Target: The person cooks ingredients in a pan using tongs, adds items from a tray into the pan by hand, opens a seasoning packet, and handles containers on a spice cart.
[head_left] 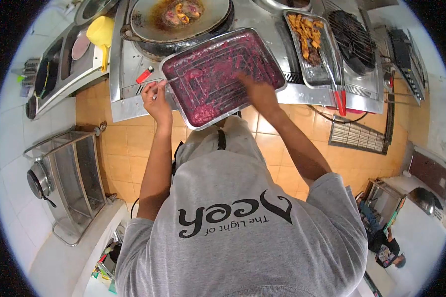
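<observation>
A metal tray (pixel 223 74) smeared with a dark red, wet mixture lies tilted at the stove's front edge. At its left rim, my left hand (pixel 157 99) has its fingers pinched on the end of a thin utensil (pixel 172 79) that reaches into the tray. My right hand (pixel 260 94) is over the tray's right part, blurred, with its fingers pointing into the mixture; what they hold, if anything, cannot be made out. A red lighter (pixel 144 74) lies just left of the tray.
Behind the tray, a large wok (pixel 148 24) holds food in oil. To the right are a tray of fried pieces (pixel 305 37), red-handled tongs (pixel 340 96) and a grill rack (pixel 352 34). A yellow dipper (pixel 100 32) stands left. Another person (pixel 389 250) is far lower right.
</observation>
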`<state>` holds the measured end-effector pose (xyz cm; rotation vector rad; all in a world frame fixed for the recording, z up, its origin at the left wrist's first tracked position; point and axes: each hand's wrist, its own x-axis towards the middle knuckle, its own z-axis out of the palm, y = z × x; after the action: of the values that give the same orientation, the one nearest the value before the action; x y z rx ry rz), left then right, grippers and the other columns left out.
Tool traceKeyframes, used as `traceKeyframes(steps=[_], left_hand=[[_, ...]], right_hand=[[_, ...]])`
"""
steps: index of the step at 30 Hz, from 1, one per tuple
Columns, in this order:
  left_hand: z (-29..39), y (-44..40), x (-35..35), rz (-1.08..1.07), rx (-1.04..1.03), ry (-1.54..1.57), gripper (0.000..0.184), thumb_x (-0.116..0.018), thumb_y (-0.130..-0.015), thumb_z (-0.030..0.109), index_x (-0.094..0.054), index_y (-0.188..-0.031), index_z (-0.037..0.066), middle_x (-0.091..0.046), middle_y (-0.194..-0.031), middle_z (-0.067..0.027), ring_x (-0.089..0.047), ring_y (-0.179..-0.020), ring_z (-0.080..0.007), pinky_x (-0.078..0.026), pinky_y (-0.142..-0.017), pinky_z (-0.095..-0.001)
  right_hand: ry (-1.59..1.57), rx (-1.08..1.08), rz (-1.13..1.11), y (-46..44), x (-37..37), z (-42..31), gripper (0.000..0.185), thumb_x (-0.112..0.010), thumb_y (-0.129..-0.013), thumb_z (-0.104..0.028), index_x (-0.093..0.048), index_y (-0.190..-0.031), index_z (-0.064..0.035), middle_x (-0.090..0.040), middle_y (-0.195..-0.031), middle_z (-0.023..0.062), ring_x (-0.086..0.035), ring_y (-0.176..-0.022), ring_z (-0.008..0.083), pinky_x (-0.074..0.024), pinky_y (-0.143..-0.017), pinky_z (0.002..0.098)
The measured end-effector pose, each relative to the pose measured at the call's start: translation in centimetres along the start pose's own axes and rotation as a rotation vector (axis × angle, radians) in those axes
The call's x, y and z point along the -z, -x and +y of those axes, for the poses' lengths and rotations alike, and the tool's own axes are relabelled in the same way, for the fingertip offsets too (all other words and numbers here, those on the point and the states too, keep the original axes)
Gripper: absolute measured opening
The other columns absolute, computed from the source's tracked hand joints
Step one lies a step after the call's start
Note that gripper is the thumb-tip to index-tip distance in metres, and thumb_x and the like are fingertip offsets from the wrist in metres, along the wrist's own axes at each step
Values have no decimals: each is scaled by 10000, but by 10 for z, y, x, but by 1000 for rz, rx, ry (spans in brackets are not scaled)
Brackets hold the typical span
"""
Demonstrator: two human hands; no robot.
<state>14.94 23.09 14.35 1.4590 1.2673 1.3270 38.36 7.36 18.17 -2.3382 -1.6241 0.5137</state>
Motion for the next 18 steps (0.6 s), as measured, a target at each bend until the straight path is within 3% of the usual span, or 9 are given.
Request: traceKeyframes(steps=[4, 6, 9, 10, 11, 13, 15, 18], left_hand=[[13, 7, 4, -85, -198, -145, 92, -665, -777, 71, -694, -862, 52, -516, -957, -54, -511, -893, -148, -428, -694, -241], [19, 8, 3, -101, -229, -152, 106, -671, -759, 45, -695, -862, 42, -520, -958, -62, -499, -935, -172, -431, -713, -260], [22, 15, 3, -103, -207, -182, 112, -667, -756, 30, -686, -866, 23, -526, -953, -67, -501, -953, -189, -414, -781, -290], [27, 18, 2, -97, -209, -196, 109, -662, -764, 36, -685, -870, 26, -528, -953, -68, -503, -952, -190, -418, -773, -289], [32, 21, -1, -91, -213, -209, 106, -657, -772, 42, -684, -873, 29, -530, -954, -70, -506, -951, -191, -422, -765, -287], [30, 25, 0, -127, -294, -335, 115, -640, -801, 66, -656, -909, 31, -540, -979, -89, -519, -948, -204, -432, -800, -308], [30, 36, -2, -80, -158, -323, 142, -632, -811, 73, -639, -949, 38, -540, -981, -92, -524, -946, -210, -434, -800, -316], [29, 47, -11, -7, -61, -383, 200, -623, -833, 130, -604, -1005, 30, -548, -1013, -95, -532, -938, -201, -438, -766, -283]], right_hand=[[30, 133, -199, 20, 10, 1, 497, -425, -828, -73, -435, -1283, -272, -608, -866, 240, -604, -766, 412, -477, -652, 501], [-64, -5, -5, 16, 8, 25, 478, -405, -845, -84, -438, -1282, -275, -598, -943, 242, -593, -828, 420, -474, -710, 480], [-130, 55, -92, 23, -8, 50, 538, -445, -815, -90, -371, -1326, -240, -603, -843, 262, -612, -755, 413, -487, -671, 514], [-148, 259, -183, 28, -8, 49, 522, -436, -810, -80, -396, -1311, -221, -604, -809, 262, -605, -734, 422, -481, -653, 519], [-216, 250, -169, 29, -1, 52, 520, -440, -801, -71, -411, -1300, -214, -603, -795, 264, -608, -737, 419, -482, -649, 515], [-266, 105, -198, 19, 26, 45, 516, -449, -790, -56, -436, -1284, -206, -600, -800, 265, -607, -746, 412, -477, -661, 503], [-221, -164, -269, 5, 38, 43, 511, -459, -785, -44, -455, -1271, -203, -595, -839, 265, -601, -757, 404, -467, -692, 484], [-282, 305, -502, 13, 42, 31, 502, -463, -782, -49, -455, -1269, -168, -591, -804, 264, -598, -706, 396, -463, -648, 482]])
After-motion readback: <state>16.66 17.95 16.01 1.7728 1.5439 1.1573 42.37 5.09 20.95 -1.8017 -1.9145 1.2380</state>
